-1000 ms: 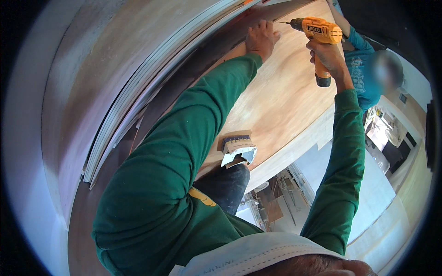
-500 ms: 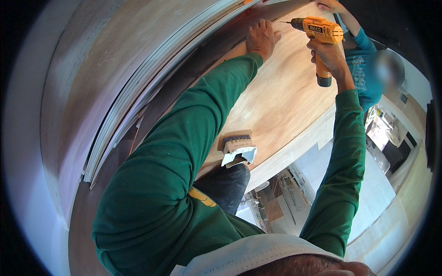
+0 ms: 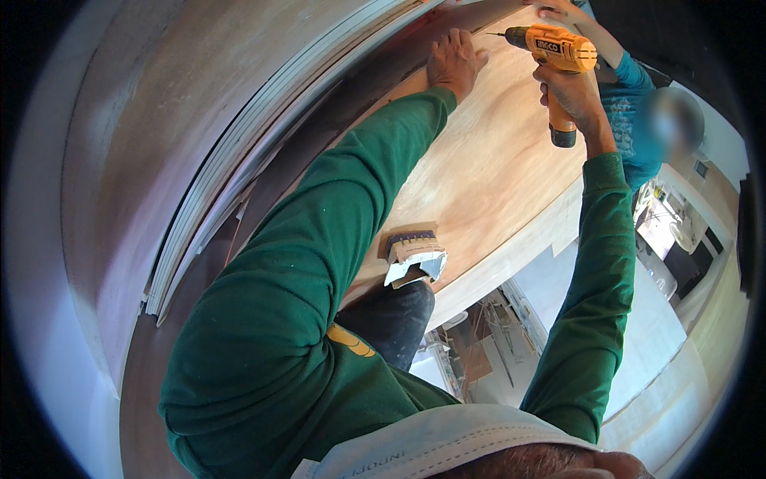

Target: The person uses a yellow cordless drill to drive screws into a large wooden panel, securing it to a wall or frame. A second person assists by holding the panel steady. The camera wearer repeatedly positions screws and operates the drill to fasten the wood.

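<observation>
My right hand [image 3: 576,92] is wrapped round the grip of an orange and black cordless drill [image 3: 563,49]. Its thin bit points left, close over the far end of a large pale plywood panel [image 3: 495,152]; whether the tip touches the wood I cannot tell. My left hand [image 3: 454,64] lies on the panel's far left edge, palm down, fingers stretched out. A small torn cardboard box [image 3: 416,257], open toward me, rests on the panel beside my knee; its contents are hidden.
At the far right, another person in a teal top has a hand [image 3: 556,11] on the panel's far end. Several sheets [image 3: 209,185] lean in a stack along the left wall. Tools and offcuts [image 3: 499,339] lie lower down, right of my knee.
The other person's hand has shifted slightly left along the panel's far end. My hands and the drill stay almost in place.
</observation>
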`<action>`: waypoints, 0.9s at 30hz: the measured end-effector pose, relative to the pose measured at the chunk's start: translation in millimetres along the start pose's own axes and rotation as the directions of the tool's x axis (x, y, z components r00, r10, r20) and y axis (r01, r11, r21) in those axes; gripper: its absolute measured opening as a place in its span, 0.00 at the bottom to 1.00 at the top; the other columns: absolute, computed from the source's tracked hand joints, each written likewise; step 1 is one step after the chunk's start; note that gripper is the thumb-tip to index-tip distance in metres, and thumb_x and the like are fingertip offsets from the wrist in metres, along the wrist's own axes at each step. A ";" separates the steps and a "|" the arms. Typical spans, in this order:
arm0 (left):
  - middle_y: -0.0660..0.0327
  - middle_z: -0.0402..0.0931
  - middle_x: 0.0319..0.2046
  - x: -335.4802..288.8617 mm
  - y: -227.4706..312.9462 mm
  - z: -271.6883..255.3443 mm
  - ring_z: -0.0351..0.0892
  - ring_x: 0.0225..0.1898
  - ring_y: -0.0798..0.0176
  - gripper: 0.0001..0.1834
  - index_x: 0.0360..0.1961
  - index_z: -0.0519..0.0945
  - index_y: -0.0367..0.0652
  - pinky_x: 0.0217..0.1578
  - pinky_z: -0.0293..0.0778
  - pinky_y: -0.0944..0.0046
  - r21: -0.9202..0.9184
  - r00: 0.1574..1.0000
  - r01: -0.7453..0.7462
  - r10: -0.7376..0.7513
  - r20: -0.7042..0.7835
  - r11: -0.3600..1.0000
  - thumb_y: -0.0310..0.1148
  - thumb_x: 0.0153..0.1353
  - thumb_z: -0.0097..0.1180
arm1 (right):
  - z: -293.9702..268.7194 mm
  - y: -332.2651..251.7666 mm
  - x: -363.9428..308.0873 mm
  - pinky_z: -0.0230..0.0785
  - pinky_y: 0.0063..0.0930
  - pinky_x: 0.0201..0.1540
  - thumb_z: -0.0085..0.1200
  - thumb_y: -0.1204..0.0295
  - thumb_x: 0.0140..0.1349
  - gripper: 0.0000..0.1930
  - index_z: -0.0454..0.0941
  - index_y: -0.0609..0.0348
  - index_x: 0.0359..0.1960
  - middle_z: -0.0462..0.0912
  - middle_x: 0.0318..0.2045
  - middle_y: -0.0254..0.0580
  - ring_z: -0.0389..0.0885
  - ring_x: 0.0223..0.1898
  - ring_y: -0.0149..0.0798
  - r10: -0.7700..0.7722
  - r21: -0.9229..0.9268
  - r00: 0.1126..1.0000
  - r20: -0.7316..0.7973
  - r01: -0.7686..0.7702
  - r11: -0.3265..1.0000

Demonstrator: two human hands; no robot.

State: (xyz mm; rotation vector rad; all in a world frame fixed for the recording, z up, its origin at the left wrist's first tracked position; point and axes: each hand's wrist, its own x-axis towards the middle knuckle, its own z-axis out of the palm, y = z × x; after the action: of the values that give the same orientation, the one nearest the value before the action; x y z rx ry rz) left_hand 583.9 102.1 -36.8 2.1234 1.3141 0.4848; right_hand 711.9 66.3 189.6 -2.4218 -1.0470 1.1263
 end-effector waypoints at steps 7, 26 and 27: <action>0.52 0.69 0.70 -1.9 -0.8 5.2 0.65 0.73 0.46 0.37 0.68 0.74 0.44 0.68 0.63 0.38 -0.020 0.995 -0.069 0.068 -0.078 0.997 0.59 0.69 0.62 | -1.8 10.6 2.1 0.79 0.28 0.32 0.62 0.70 0.66 0.18 0.79 0.62 0.55 0.79 0.30 0.35 0.80 0.27 0.31 0.020 0.110 0.999 0.031 -0.023 0.994; 0.50 0.64 0.73 -0.7 -2.9 4.1 0.57 0.78 0.43 0.42 0.66 0.76 0.38 0.75 0.54 0.37 0.016 0.996 -0.042 0.043 -0.072 0.999 0.63 0.66 0.63 | -0.4 -1.2 -3.8 0.83 0.32 0.35 0.61 0.67 0.67 0.17 0.79 0.63 0.53 0.80 0.30 0.38 0.82 0.30 0.33 -0.017 -0.042 1.000 0.020 0.018 0.999; 0.50 0.64 0.72 0.5 -6.5 3.5 0.58 0.78 0.43 0.42 0.66 0.76 0.38 0.75 0.55 0.37 -0.001 0.998 -0.041 0.041 -0.049 0.999 0.63 0.66 0.62 | 2.3 -4.6 -5.2 0.83 0.32 0.35 0.61 0.67 0.67 0.17 0.79 0.62 0.53 0.81 0.30 0.37 0.82 0.30 0.33 -0.034 -0.053 0.999 0.008 0.035 0.998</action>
State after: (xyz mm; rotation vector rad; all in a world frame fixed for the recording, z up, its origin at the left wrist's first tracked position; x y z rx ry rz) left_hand 581.7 103.7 -43.6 2.1524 1.2983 0.5579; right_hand 705.6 65.7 193.2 -2.4324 -1.1304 1.1106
